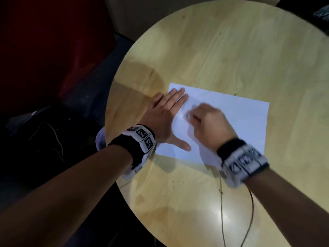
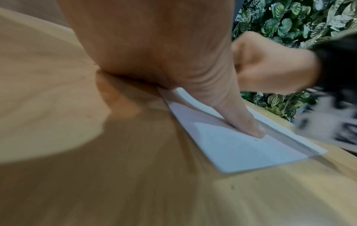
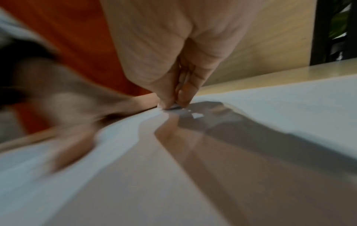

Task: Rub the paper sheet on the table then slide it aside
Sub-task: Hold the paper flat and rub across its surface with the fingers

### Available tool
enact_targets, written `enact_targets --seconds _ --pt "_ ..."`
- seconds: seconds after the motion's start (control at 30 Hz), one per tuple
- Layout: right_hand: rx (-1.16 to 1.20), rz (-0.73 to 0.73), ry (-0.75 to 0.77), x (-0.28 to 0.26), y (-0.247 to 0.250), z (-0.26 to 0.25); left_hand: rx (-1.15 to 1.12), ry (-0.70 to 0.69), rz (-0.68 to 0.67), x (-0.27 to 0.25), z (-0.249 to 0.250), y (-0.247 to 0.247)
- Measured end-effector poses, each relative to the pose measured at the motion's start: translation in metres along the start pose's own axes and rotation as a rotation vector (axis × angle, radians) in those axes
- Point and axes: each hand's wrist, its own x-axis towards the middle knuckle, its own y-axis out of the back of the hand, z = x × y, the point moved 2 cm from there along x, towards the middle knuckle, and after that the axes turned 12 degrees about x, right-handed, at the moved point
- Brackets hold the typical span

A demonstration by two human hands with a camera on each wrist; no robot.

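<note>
A white paper sheet (image 1: 245,122) lies flat on the round wooden table (image 1: 231,50). My left hand (image 1: 165,116) presses on the sheet's left edge, fingers straight, thumb (image 2: 241,119) spread onto the paper (image 2: 231,149). My right hand (image 1: 201,120) is blurred over the middle of the sheet with its fingers curled. In the right wrist view its thumb and fingertips (image 3: 170,100) pinch a small white piece (image 3: 174,107) against the paper (image 3: 280,107). That piece is too small to identify.
A thin cable (image 1: 221,211) runs over the near part of the table. Bare tabletop lies beyond and to the right of the sheet. A dark red seat (image 1: 44,41) stands left of the table, and a leafy wall (image 2: 289,19) is behind.
</note>
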Motion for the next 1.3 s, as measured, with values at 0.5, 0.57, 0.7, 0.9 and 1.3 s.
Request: enact_targets --seconds 0.5,0.57,0.7,0.9,1.3 --pt "-0.048 0.088 -0.127 0.042 0.009 0.012 -0.008 0.02 -0.08 -0.001 0.001 0.006" --pt "-0.057 0.097 -0.058 0.015 0.003 -0.005 -0.013 0.024 -0.078 -0.001 0.001 0.005" --pt "0.021 -0.093 0.023 -0.046 -0.004 -0.027 -0.042 0.023 -0.069 -0.003 -0.001 0.005" --pt "-0.061 0.159 -0.157 0.041 0.008 0.011 -0.003 0.021 -0.057 -0.001 0.002 0.006" --pt "-0.043 0.116 -0.114 0.036 0.007 0.009 0.009 0.017 -0.071 -0.002 0.002 0.007"
